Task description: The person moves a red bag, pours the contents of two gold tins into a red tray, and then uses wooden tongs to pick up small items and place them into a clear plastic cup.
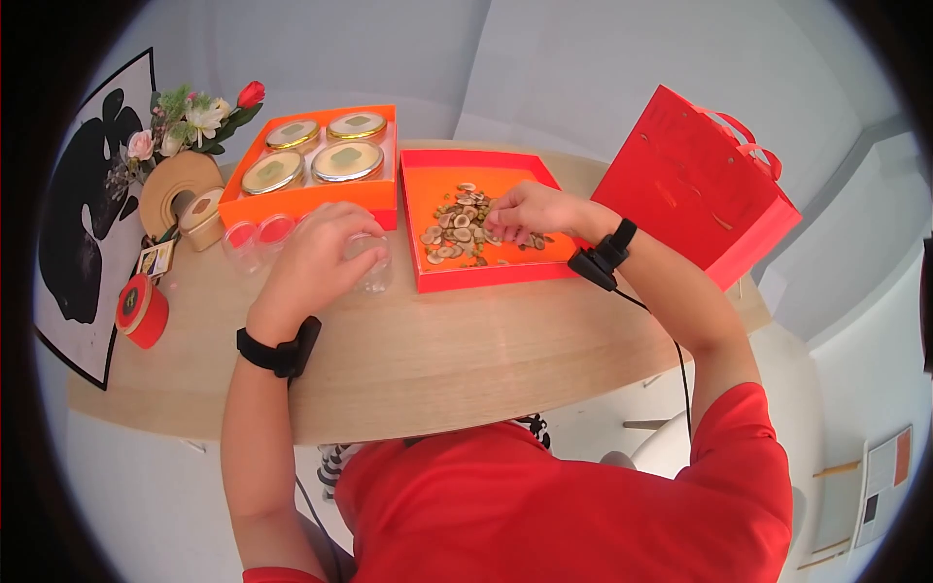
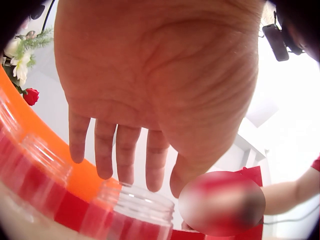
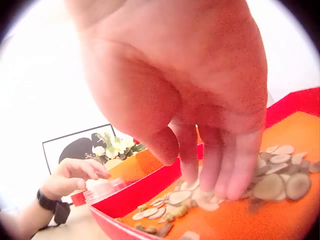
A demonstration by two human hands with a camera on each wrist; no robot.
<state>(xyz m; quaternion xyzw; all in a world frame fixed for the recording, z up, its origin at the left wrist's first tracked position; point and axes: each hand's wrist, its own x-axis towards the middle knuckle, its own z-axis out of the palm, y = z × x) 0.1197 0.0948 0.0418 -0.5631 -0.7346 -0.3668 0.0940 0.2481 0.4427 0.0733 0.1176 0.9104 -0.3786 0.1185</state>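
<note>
At the centre of the frame, thin pale slices (image 1: 463, 221) lie heaped in a shallow red box (image 1: 505, 278) with an orange inside. The person's right hand (image 1: 540, 212) reaches down to them, fingers extended and close together, the thumb apart; I cannot tell whether any slice is caught beneath. Left of centre, the left hand (image 1: 319, 255) hangs by a clear jar (image 1: 375, 276), fingers loosely spread; whether they touch it is unclear. The slices look light, dry and perhaps brittle, best lifted gently by their edges. The lidless jar seems smooth and slippery, better held round its body, below the threaded neck.
</note>
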